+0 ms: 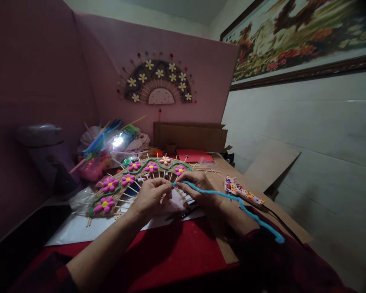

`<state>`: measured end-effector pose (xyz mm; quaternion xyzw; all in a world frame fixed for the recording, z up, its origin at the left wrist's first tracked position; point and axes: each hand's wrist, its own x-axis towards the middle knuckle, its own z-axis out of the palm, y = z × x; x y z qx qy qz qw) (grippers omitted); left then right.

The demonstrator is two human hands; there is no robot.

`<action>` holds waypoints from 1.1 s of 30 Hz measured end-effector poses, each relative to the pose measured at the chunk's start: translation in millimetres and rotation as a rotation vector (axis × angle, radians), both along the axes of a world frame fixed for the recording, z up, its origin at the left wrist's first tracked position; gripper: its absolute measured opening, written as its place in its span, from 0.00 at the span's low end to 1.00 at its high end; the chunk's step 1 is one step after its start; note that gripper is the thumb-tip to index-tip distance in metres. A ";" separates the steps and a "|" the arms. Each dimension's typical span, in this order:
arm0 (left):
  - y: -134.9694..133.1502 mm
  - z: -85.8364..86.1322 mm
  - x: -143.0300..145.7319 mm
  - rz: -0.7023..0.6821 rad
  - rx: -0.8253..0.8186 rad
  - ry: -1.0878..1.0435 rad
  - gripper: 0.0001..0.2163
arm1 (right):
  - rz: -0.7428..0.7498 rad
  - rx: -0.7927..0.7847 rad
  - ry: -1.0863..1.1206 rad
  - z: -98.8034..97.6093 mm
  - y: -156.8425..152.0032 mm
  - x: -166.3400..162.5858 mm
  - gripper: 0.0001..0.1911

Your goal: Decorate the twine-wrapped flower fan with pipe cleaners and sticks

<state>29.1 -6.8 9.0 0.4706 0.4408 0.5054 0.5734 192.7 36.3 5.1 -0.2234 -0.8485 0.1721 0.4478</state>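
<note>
A fuzzy light-blue pipe cleaner [225,195] is pinched at one end between my two hands. My left hand [154,193] grips its tip between thumb and finger. Close beside it, my right hand [198,188] holds the same end, and the long free part trails over my right forearm. Just behind my hands lies a fan-shaped woven craft [111,193] with wooden sticks, pink clay flowers and a wavy green strip. Its right part is partly hidden by my hands.
A glue gun [242,191] with a flowered cover lies on cardboard at right. Plastic bags of craft supplies [94,162] are heaped at back left, red paper [193,156] at the back. A finished-looking fan [158,77] hangs on the pink panel. Red cloth [183,244] covers the near table.
</note>
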 end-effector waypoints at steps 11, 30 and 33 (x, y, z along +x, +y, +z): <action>-0.7 -8.7 10.4 0.230 0.053 -0.084 0.07 | -0.057 0.252 -0.034 -15.2 -1.5 -13.3 0.06; 0.7 -9.2 2.4 0.269 0.346 0.418 0.08 | -0.123 0.379 -0.220 -17.4 6.7 -10.5 0.07; 3.4 -9.9 -3.9 0.221 0.459 0.553 0.05 | -0.112 0.374 -0.262 -15.7 6.2 -8.9 0.06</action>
